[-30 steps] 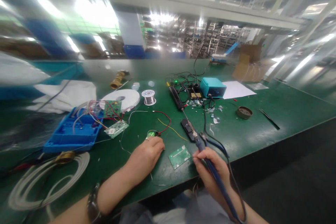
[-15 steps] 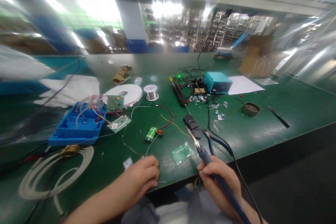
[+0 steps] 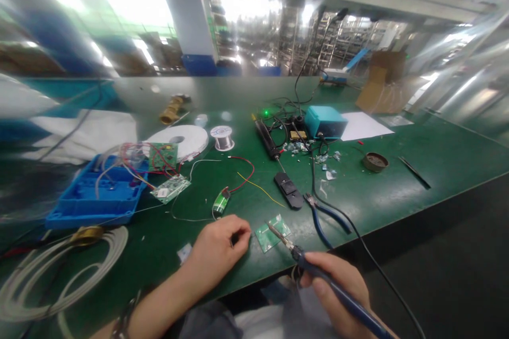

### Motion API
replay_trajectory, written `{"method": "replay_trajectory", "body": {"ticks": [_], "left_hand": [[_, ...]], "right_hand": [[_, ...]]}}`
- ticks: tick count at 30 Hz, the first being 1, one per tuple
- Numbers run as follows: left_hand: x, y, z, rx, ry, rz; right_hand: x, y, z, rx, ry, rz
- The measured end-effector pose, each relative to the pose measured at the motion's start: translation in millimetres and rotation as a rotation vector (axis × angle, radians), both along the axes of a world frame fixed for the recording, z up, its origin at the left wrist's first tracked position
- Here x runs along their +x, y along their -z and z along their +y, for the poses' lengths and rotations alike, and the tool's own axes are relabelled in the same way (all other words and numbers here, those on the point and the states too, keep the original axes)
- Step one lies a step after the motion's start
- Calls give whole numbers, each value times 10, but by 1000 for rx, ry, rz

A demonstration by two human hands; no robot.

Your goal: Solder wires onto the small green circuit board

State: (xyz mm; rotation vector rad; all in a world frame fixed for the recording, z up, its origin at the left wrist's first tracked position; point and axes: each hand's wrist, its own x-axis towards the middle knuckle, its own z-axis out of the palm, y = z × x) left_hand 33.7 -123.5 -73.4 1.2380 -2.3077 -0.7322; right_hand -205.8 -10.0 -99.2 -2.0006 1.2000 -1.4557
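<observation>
Being gripped at the handle (image 3: 345, 297) by the closed fingers of the right hand (image 3: 350, 275), the soldering iron (image 3: 314, 269) is angled so that skin is presumably spared its tip (image 3: 271, 228). Below it, the circuit board (image 3: 264, 241) is laid flat near the table (image 3: 374, 196) edge, seemingly for easy reach. Just beside, the left hand's (image 3: 220, 241) fingers are curled toward the thumb; whether anything is pinched cannot be told.

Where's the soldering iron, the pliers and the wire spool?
Soldering iron (image 3: 338, 290): head view, on its blue handle.
Pliers (image 3: 316, 224): head view, on one blue handle.
Wire spool (image 3: 224, 142): head view, on its wire.
</observation>
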Motion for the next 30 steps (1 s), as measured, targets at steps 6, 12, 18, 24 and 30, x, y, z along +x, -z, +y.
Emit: {"method": "replay_trajectory", "body": {"ticks": [6,12,18,24,30], "left_hand": [[-28,101,12,20,-51,32],[-55,126,11,3,-43,25],[-51,137,9,-29,-24,25],[-36,153,12,-25,-20,27],[-71,200,0,-126,26,20]], "right_hand": [[-2,132,62,58,142,172],[-31,217,64,56,174,235],[-53,301,112,61,207,228],[-30,277,89,60,180,235],[-13,309,65,27,200,226]]}}
